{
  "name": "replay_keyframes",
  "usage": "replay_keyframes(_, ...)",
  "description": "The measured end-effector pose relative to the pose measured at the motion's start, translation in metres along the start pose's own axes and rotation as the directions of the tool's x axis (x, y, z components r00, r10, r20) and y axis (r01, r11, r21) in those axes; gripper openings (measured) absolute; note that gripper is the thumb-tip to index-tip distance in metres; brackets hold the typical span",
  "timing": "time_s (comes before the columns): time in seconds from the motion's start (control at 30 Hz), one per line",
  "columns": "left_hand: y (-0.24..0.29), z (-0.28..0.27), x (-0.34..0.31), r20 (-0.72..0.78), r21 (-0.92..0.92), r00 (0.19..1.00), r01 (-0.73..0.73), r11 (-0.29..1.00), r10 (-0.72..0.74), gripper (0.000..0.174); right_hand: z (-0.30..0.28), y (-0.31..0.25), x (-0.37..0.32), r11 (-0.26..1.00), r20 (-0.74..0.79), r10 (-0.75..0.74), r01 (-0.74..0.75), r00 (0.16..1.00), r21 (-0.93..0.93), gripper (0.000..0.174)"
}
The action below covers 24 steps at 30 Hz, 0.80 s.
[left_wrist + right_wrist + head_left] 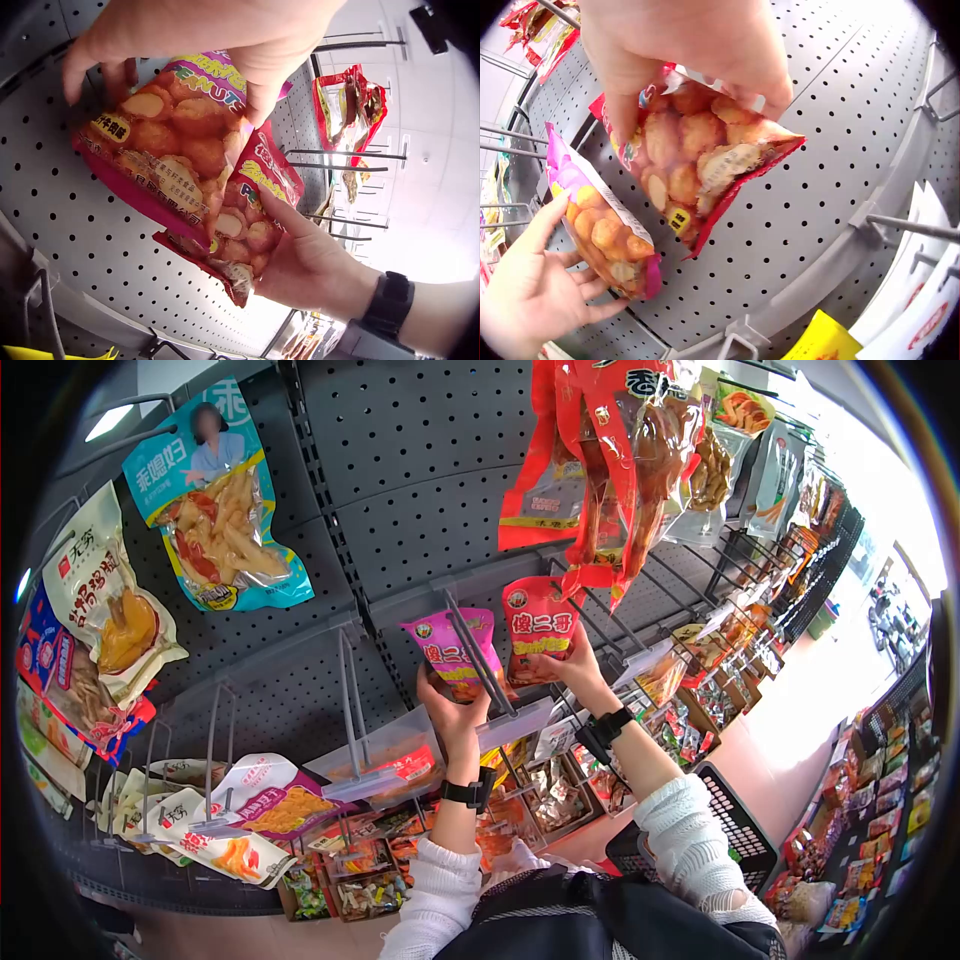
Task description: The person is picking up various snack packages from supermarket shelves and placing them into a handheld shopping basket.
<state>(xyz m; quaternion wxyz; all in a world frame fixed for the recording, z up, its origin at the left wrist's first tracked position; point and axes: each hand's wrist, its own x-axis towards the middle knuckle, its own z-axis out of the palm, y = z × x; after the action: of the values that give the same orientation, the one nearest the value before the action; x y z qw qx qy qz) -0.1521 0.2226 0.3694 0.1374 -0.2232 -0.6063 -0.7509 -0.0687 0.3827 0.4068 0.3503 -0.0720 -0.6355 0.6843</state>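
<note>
The left hand point(455, 718) grips a purple plastic snack packet point(440, 660) low down, top leaning left; just right, the right hand point(585, 672) grips a red plastic one point(540, 624), nearly upright. A grey metal hook point(482, 657) crosses before the purple packet.

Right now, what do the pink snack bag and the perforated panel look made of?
Pink snack bag: likely thin plastic film, glossy, going by its shine and creases. Perforated panel: probably painted sheet metal, smooth grey with regular round holes; plastic possible.
</note>
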Motion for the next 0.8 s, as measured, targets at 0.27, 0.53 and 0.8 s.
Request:
replay_keyframes(0.27,-0.014,0.000,0.001,0.042,0.068,0.995,-0.093,0.993,0.090,0.090,-0.005,-0.032,-0.023,0.988,-0.014,0.092,-0.093,0.996,-0.123,0.042)
replay_keyframes(0.53,-0.015,0.006,0.002,0.046,-0.057,0.997,0.058,0.997,-0.055,0.078,-0.007,-0.062,-0.047,0.987,0.015,0.141,-0.139,0.990,-0.086,0.042)
replay_keyframes(0.8,-0.019,0.003,0.012,0.261,-0.369,0.949,0.266,0.890,-0.175,0.064,-0.018,-0.095,-0.071,0.903,-0.103,0.268,-0.287,0.958,-0.320,0.031)
